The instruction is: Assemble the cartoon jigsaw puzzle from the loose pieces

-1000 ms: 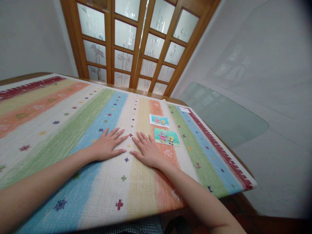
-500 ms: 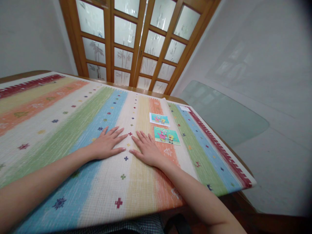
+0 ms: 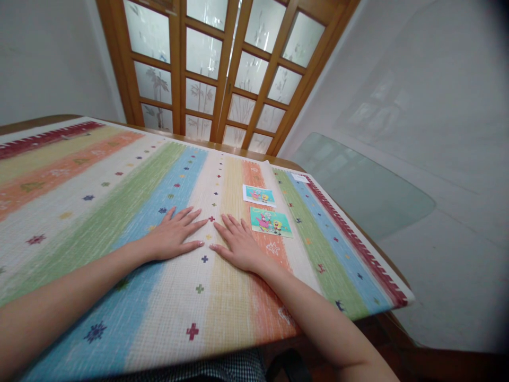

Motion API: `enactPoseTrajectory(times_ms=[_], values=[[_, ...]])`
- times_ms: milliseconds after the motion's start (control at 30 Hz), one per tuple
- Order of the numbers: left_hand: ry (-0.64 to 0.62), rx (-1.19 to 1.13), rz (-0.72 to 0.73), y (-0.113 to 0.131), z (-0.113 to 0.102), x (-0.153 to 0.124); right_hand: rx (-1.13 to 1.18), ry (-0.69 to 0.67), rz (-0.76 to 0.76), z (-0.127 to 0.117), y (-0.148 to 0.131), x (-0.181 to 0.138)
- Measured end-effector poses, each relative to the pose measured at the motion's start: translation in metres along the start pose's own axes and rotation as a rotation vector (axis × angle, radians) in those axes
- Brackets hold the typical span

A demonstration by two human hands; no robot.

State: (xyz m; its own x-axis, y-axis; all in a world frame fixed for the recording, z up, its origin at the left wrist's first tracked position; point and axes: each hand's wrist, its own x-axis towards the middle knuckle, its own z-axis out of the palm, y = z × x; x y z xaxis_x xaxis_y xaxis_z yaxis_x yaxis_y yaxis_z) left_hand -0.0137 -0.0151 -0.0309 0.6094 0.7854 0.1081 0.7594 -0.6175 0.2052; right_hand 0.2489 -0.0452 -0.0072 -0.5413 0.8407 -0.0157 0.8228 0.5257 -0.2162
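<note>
My left hand lies flat on the striped tablecloth, fingers spread, over the blue and white stripes. My right hand rests flat too, fingers apart, mostly on the pale yellow stripe. Neither holds anything, and the two thumbs point toward each other with a small gap between them. Just right of my right fingertips is a cartoon picture card with pink and yellow figures on teal. Beyond it lies a similar, smaller-looking picture with a white border.
A small white paper lies near the table's far right corner. Wooden glass-paned doors stand past the far edge. A greenish translucent panel is at the right by the wall. A dark chair part shows below the near edge.
The view has shifted very slightly. Both hands and the cards stay in the same places on the cloth.
</note>
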Motion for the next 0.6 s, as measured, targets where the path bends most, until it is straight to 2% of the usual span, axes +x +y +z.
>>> enactPoseTrajectory(times_ms=[467,533,600], values=[[-0.046,0.032,-0.017,0.0023,-0.0039,0.0002,0.036,0.004,-0.012,-0.0019,0.0001,-0.0005],[-0.044,0.029,-0.013,0.0019,-0.0043,0.0004,0.042,0.039,-0.014,-0.0044,0.0025,-0.0007],[-0.043,0.026,-0.009,0.0009,-0.0038,0.0006,0.026,0.128,0.020,-0.0080,0.0099,0.0003]])
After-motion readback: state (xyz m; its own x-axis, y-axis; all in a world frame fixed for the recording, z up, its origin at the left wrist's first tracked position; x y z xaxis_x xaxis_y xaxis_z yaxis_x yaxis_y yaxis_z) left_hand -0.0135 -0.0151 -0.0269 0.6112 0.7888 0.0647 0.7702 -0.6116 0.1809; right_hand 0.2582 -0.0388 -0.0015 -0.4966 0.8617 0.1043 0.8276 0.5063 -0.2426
